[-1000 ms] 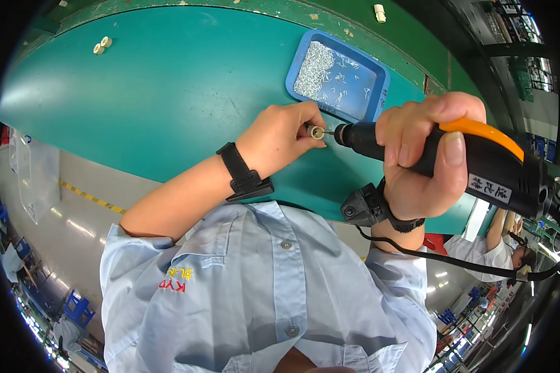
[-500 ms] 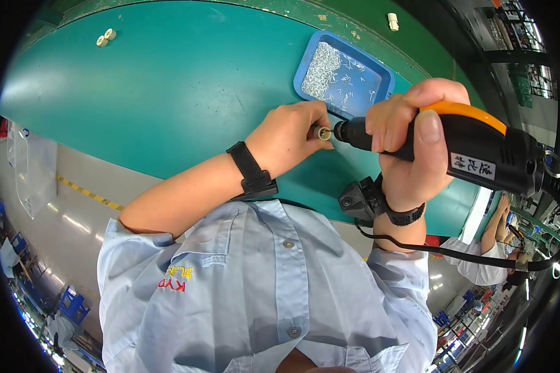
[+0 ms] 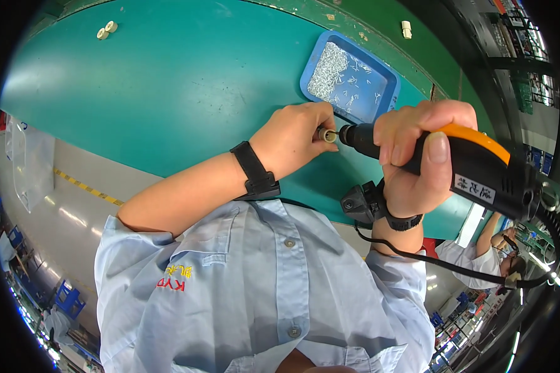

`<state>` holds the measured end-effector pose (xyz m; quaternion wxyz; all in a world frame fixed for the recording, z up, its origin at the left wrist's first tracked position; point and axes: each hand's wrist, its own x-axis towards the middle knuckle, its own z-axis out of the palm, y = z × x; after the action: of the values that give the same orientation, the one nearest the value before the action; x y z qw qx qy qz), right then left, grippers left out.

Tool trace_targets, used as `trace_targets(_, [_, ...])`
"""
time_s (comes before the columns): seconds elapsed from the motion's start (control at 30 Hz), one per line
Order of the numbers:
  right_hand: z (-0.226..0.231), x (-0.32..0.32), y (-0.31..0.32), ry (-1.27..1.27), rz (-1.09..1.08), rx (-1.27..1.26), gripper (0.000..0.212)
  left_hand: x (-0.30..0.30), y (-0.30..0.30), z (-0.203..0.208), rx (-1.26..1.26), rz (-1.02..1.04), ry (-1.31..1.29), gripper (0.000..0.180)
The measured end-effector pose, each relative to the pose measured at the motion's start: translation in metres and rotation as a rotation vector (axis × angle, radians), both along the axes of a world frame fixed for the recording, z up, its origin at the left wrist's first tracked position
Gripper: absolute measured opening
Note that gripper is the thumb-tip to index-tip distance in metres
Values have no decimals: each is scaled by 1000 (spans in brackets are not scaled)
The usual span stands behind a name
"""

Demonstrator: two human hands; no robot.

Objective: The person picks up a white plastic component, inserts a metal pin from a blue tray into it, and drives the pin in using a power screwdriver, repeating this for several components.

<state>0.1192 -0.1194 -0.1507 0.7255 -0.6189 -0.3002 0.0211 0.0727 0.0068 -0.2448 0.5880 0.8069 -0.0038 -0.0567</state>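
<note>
My left hand [image 3: 297, 135] pinches a small cream-coloured round part [image 3: 330, 136] between thumb and fingers, its open end turned to the right. Wrapped in my right hand [image 3: 420, 152] is a black electric screwdriver [image 3: 479, 163] with an orange lever, held nearly level. Its thin bit points left into the mouth of the round part; whether it touches a screw inside is too small to tell. Just beyond both hands stands a blue tray [image 3: 389, 93] with a heap of small silvery screws [image 3: 328, 69] on its left side and some scattered about.
Two cream round parts [image 3: 107, 30] lie at the far left of the green table [image 3: 186, 81]. Another cream piece [image 3: 406, 29] lies beyond the table's far edge. A black cable [image 3: 442, 264] runs from my right wrist. At the right, another person [image 3: 476, 258] sits nearby.
The rear of the screwdriver has tipped lower, with my right hand moving slightly down with it. My left hand keeps its pinch on the round part. The whole view has shifted slightly.
</note>
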Motion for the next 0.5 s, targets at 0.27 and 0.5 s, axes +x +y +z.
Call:
trace_targets(0.27, [-3,1,4,1,14,-1,21,0,-1,1,-45,16,18,22])
trace_targets(0.5, [0,2,-2,47,25,7,46,0,0,1,-29,13,2,23])
